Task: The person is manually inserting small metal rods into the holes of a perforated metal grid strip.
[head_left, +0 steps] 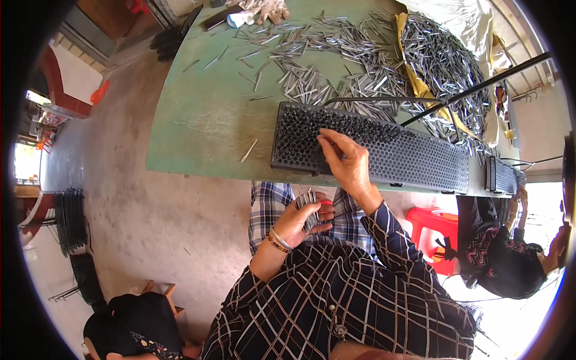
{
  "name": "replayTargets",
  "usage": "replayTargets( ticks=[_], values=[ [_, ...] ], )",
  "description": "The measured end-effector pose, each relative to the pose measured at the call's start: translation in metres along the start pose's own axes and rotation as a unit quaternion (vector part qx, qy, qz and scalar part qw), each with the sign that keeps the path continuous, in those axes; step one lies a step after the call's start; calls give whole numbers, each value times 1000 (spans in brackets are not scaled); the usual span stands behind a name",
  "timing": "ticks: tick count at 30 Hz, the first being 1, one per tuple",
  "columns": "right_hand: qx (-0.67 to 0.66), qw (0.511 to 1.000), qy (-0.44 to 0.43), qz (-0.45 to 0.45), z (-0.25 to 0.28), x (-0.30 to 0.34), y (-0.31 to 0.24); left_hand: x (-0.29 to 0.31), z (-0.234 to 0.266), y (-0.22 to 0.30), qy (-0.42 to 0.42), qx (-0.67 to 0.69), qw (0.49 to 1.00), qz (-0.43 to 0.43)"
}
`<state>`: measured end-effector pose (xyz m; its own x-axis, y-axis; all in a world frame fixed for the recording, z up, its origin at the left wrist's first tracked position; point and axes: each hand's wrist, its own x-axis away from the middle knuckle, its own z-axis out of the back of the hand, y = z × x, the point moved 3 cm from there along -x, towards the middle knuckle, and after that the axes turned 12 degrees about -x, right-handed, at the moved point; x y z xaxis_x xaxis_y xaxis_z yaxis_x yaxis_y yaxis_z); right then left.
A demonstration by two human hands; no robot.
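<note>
A long black tray (pixel 420 162) full of round holes lies along the front edge of the green table. Dark upright pieces fill the holes of its left part, while the holes farther right show bare. Over the filled part, my right hand (pixel 351 168) has thumb and forefinger pinched at the tops; whatever sits between them is too small to name. Below the table edge, above my lap, my left hand (pixel 291 221) is wrapped round a bundle of thin metal strips (pixel 310 209). One loose strip (pixel 249 150) lies on the table left of the tray.
Loose metal strips (pixel 306 84) are scattered behind the tray. A big heap (pixel 444 66) rests on yellow-edged cloth at the back right. A black rod (pixel 480 88) slants over the table. Gloves (pixel 267 9) lie far left. A person (pixel 504 258) sits right, near a red stool (pixel 429 228).
</note>
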<state>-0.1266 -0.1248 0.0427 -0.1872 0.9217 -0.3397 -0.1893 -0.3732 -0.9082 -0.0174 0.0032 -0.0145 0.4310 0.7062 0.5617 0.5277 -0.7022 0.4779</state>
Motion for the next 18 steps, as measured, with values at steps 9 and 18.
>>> replayTargets(
  ticks=[9, 18],
  values=[
    [35, 996, -37, 80, -4, 2, 1, -1, 5, 0, 38, -88, 993, -67],
    [140, 976, -79, 145, -5, 6, -15, 6, -3, 15, 57, -134, 981, -125]
  ],
)
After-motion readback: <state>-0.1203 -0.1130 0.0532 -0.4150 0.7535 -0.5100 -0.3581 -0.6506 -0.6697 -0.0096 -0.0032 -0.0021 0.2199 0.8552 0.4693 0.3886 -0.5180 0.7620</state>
